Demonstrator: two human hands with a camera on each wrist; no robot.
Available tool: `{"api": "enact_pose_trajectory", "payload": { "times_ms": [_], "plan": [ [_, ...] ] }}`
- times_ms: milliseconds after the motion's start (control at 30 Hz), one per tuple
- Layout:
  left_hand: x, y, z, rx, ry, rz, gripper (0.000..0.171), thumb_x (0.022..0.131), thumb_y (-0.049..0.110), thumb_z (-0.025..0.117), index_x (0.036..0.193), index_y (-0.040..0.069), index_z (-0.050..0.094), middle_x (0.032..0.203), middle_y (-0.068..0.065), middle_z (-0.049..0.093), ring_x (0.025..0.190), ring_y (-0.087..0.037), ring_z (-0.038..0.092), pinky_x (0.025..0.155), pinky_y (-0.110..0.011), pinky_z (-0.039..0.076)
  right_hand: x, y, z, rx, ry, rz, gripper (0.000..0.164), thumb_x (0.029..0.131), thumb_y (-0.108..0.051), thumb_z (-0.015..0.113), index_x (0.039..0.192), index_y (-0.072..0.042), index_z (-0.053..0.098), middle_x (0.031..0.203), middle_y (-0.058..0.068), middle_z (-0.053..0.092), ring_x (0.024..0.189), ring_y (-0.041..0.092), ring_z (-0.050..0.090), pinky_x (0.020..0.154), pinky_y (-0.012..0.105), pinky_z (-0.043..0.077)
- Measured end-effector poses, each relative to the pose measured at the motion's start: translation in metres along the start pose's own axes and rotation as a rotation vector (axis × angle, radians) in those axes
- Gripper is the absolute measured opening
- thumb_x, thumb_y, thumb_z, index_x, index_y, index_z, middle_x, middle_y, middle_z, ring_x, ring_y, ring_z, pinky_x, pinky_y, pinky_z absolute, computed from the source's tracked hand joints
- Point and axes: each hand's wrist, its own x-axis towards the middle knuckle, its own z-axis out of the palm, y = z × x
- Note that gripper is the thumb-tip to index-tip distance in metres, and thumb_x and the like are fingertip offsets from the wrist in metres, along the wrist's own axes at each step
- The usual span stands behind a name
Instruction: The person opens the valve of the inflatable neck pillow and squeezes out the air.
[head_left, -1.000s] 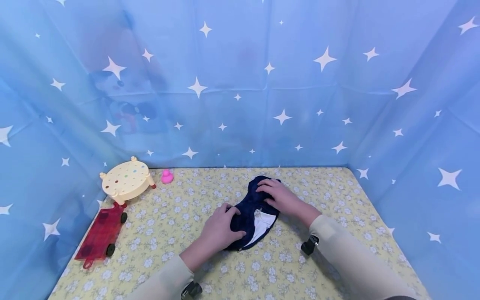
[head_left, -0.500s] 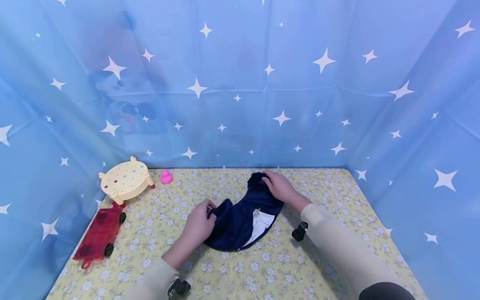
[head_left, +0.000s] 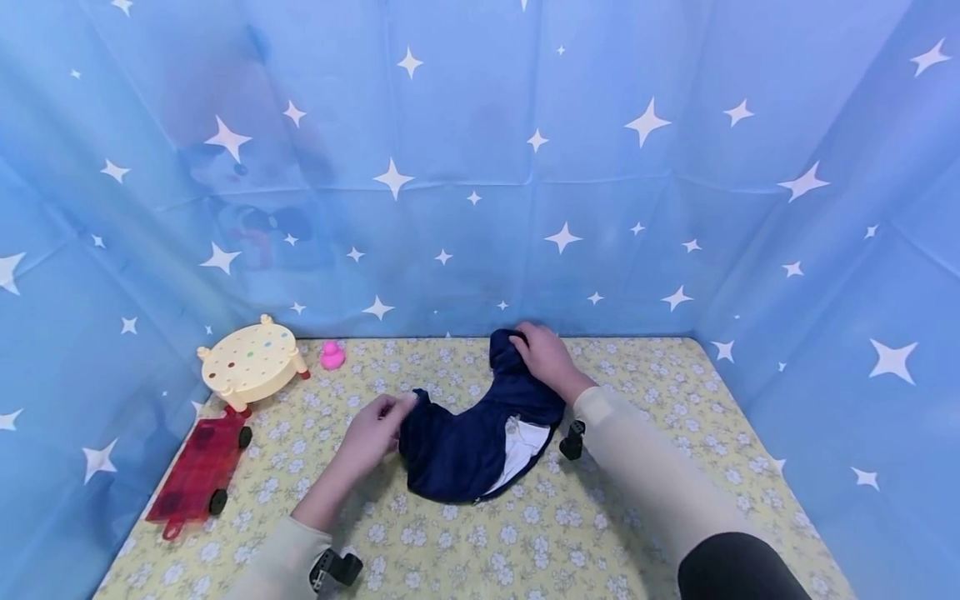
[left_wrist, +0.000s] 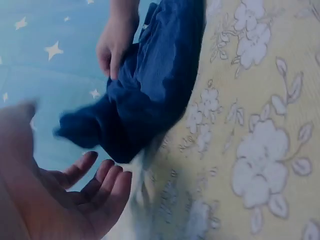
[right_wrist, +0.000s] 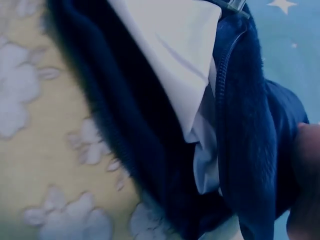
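Note:
A navy, U-shaped neck pillow cover (head_left: 457, 450) lies curved on the floral cloth. Its zipper (right_wrist: 222, 85) is undone along the outer edge, and white fabric (right_wrist: 175, 55) shows inside the gap. My right hand (head_left: 547, 358) grips the far end of the cover, thumb on the near side. Beside the left end is my left hand (head_left: 375, 429); in the left wrist view its fingers (left_wrist: 117, 195) are loosely bent and apart from the cover's blurred tip. The right wrist view catches only part of the right hand.
At the left, a cream spotted toy table (head_left: 251, 362) lies with its legs up. A red translucent toy wagon (head_left: 198, 471) is in front of it, and a pink toy duck (head_left: 332, 356) to its right. Blue star-print curtains (head_left: 480, 208) enclose the table's back and sides.
My left hand has moved left, drawing out the cover's left end and then coming off its tip. My right hand has shifted up to the far end. The cover has spread into a wider U.

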Motion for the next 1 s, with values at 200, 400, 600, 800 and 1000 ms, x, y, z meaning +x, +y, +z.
{"api": "enact_pose_trajectory", "payload": {
  "times_ms": [200, 400, 600, 800, 1000],
  "plan": [
    [0.014, -0.020, -0.006, 0.298, 0.087, 0.156, 0.033, 0.109, 0.035, 0.071, 0.099, 0.003, 0.070, 0.084, -0.010, 0.066, 0.073, -0.022, 0.060, 0.065, -0.039, 0.047, 0.009, -0.002, 0.006, -0.143, 0.026, -0.013, 0.027, 0.118, -0.029, 0.058, 0.115, -0.003, 0.067, 0.107, 0.017, 0.068, 0.103, 0.040, 0.067, 0.090, 0.056, 0.054],
    [0.007, -0.030, -0.005, 0.516, 0.267, 0.201, 0.036, 0.102, 0.032, 0.081, 0.115, 0.001, 0.066, 0.098, -0.014, 0.067, 0.082, -0.030, 0.065, 0.067, -0.046, 0.053, -0.018, -0.008, 0.006, -0.068, 0.249, -0.167, 0.026, 0.110, -0.022, 0.071, 0.124, -0.001, 0.066, 0.118, 0.019, 0.059, 0.108, 0.040, 0.054, 0.095, 0.056, 0.047],
    [-0.018, 0.021, 0.032, 0.568, 0.294, 0.443, 0.021, 0.095, 0.026, 0.089, 0.093, 0.017, 0.070, 0.090, 0.001, 0.066, 0.080, -0.019, 0.064, 0.068, -0.041, 0.055, -0.079, -0.024, -0.018, 0.107, 0.038, -0.452, 0.007, 0.104, -0.015, 0.075, 0.108, -0.011, 0.071, 0.108, 0.002, 0.062, 0.098, 0.023, 0.057, 0.086, 0.045, 0.050],
    [-0.020, 0.039, 0.094, 0.627, -0.057, 0.323, 0.039, 0.091, 0.062, 0.085, 0.088, 0.026, 0.069, 0.080, 0.013, 0.059, 0.070, -0.009, 0.058, 0.064, -0.037, 0.050, -0.117, -0.016, -0.024, -0.075, -0.159, -0.419, 0.016, 0.098, -0.014, 0.079, 0.103, -0.018, 0.064, 0.100, -0.007, 0.055, 0.089, 0.014, 0.046, 0.082, 0.041, 0.042],
    [-0.021, 0.032, 0.115, 0.644, -0.081, 0.434, 0.029, 0.090, 0.024, 0.079, 0.072, 0.022, 0.055, 0.076, 0.007, 0.047, 0.064, -0.013, 0.049, 0.059, -0.032, 0.043, -0.126, -0.009, -0.023, -0.012, -0.094, -0.461, 0.024, 0.102, -0.004, 0.070, 0.093, -0.018, 0.053, 0.083, -0.009, 0.045, 0.076, 0.011, 0.043, 0.084, 0.045, 0.043]
  ]
}}
